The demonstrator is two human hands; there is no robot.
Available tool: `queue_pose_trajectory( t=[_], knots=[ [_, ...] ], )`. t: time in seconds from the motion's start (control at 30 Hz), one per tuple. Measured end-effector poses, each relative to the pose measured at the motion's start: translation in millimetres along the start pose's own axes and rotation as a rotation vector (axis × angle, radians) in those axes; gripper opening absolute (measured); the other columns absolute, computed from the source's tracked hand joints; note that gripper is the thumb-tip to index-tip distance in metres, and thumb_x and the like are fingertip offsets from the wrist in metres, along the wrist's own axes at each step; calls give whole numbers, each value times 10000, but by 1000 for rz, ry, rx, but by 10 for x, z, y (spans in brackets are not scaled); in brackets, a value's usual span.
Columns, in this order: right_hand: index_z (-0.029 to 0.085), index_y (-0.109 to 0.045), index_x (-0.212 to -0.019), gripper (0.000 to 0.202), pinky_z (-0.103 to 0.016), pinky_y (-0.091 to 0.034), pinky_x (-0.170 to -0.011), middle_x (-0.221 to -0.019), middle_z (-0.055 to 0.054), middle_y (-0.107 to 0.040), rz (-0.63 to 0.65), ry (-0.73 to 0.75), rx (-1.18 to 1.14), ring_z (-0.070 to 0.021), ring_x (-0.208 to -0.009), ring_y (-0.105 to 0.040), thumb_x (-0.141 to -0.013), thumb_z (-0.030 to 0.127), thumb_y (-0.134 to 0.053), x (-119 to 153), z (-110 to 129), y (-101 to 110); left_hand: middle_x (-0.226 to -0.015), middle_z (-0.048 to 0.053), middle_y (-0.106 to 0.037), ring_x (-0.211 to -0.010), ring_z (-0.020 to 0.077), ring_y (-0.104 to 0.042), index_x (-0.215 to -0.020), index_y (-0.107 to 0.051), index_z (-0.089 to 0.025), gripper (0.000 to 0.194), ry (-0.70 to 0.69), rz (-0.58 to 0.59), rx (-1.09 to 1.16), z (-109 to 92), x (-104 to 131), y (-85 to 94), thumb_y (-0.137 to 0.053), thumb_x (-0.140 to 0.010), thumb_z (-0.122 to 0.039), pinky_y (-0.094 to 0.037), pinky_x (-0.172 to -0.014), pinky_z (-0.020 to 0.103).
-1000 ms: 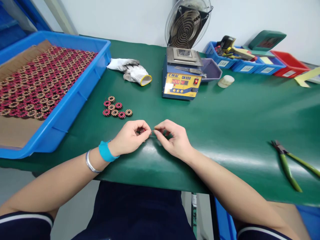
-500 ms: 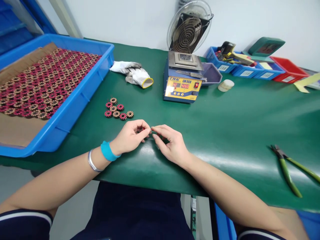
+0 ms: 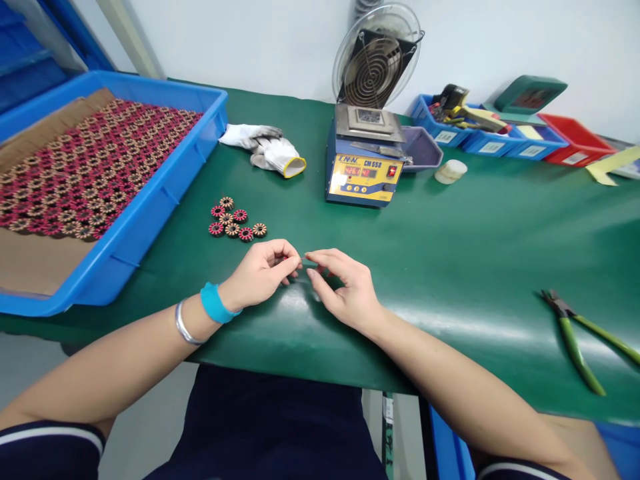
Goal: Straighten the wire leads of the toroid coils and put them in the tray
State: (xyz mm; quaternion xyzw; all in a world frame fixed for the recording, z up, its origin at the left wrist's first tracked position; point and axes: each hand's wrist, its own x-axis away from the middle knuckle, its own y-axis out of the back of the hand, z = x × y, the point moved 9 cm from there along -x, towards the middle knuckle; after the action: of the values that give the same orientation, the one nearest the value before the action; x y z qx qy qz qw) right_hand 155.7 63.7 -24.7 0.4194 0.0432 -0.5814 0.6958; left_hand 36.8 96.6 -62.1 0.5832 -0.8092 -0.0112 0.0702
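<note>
My left hand (image 3: 267, 272) is closed, thumb against fingers, around a small wound core (image 3: 285, 258). Only a bit of its red winding shows; the fingers cover the rest. A thin wire end seems to stick out towards my right hand (image 3: 345, 283). That hand is just to the right, its thumb and forefinger curved and apart, and I see nothing held between them. Beyond my left hand, several wound cores (image 3: 233, 229) with red or copper-coloured windings lie in a loose group on the green mat (image 3: 425, 267).
A blue tray (image 3: 150, 230) of wound cores stands at left. Behind are gloves (image 3: 277, 153), a solder pot (image 3: 365, 175) with a fan (image 3: 373, 73), a white round container (image 3: 451, 171), blue bins (image 3: 493, 141) and a red bin (image 3: 573, 141). Green-handled cutters (image 3: 570, 333) lie at right.
My right hand has shifted slightly right, widening the small gap between the two hands' fingertips. The left hand keeps its hold in nearly the same place.
</note>
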Motion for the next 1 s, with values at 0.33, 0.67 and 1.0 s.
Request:
queue_pose_trajectory(
  t=[0.33,0.67,1.0],
  knots=[
    [129,-676,-1017,176,-249,-591,-689,-938,-102,-726,10,26,-4,-137,-773,-685,-881,149,-566,-3,53,-4,-649,3,-588,-604,100,-569,-687,-566,-134,168,15,-7,26,0,-2,3,-607,-758,-281,-478,-523,194],
    [153,-648,-1037,179,-271,-588,-705,-952,-92,-724,-41,155,123,-148,-776,-683,-885,135,-554,-7,117,43,-648,-1,-589,-596,103,-573,-665,-564,-140,163,64,2,56,-2,-1,-14,-630,-722,-278,-482,-508,199],
    [149,-645,-944,92,-276,-434,-562,-916,-67,-745,32,499,464,-145,-691,-614,-906,140,-561,-8,304,24,-596,-5,-581,-532,93,-542,-666,-567,-139,150,134,110,57,61,8,-107,-605,-740,-264,-475,-496,206]
  ],
)
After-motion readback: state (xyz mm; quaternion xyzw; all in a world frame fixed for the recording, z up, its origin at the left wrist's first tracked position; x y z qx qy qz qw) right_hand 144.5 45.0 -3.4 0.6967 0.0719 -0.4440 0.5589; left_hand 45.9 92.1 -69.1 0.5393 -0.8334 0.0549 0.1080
